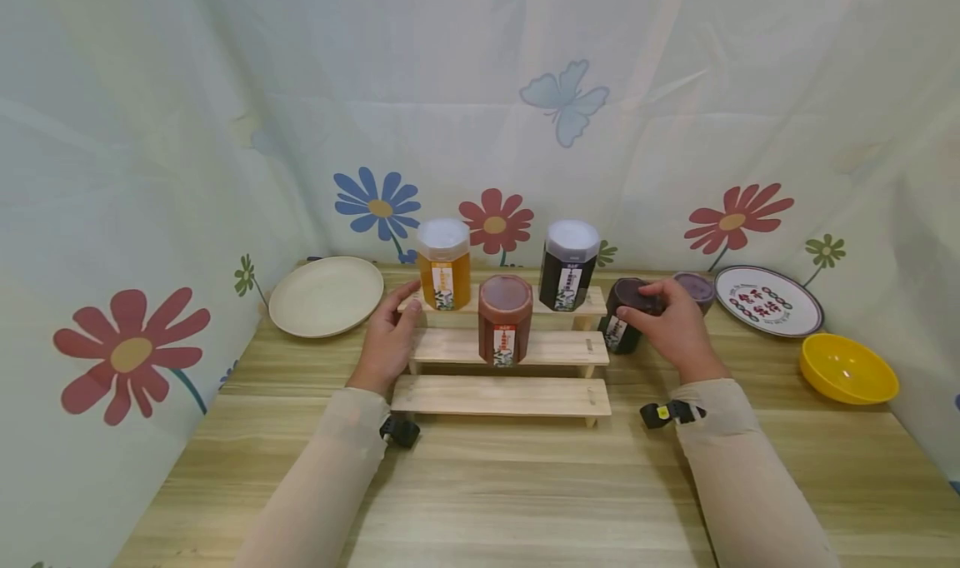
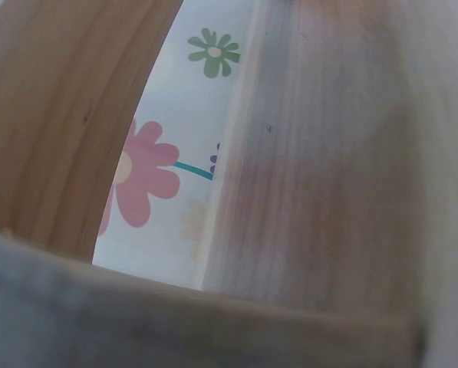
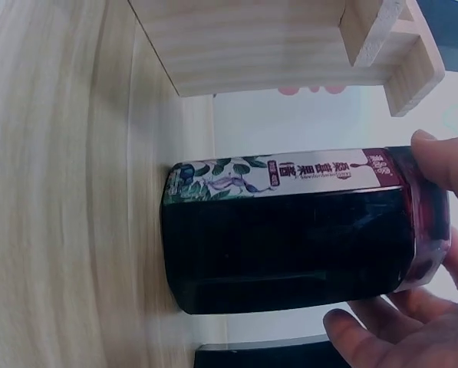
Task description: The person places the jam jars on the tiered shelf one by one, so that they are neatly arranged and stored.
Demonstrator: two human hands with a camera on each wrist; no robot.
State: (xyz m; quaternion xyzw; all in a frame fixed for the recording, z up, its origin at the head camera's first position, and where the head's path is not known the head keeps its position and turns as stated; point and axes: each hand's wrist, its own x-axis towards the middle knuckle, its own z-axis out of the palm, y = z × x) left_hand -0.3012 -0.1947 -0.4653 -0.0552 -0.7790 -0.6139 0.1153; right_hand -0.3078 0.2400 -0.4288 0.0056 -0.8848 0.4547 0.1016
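A three-step wooden display rack [image 1: 502, 395] stands on the table. My left hand [image 1: 386, 343] grips the left end of its top step, thumb toward me. In the left wrist view only the rack's wooden boards [image 2: 313, 192] show close up. Beside the rack's right end, my right hand [image 1: 675, 326] holds a dark jam jar [image 3: 290, 245] by its lid, thumb and fingers around it. This jar is upright, its base at the tabletop. An amber jar [image 1: 446, 281] and another dark jar [image 1: 567, 281] occupy the top step. A reddish-brown jar [image 1: 505, 318] sits on the middle step.
Behind my right hand is a jar with a purple lid [image 1: 696, 287], partly hidden. A printed plate [image 1: 768, 301] and a yellow bowl [image 1: 847, 370] lie at the right. At the back left is a cream plate [image 1: 326, 296]. A flowered curtain [image 1: 450, 118] hangs behind the table.
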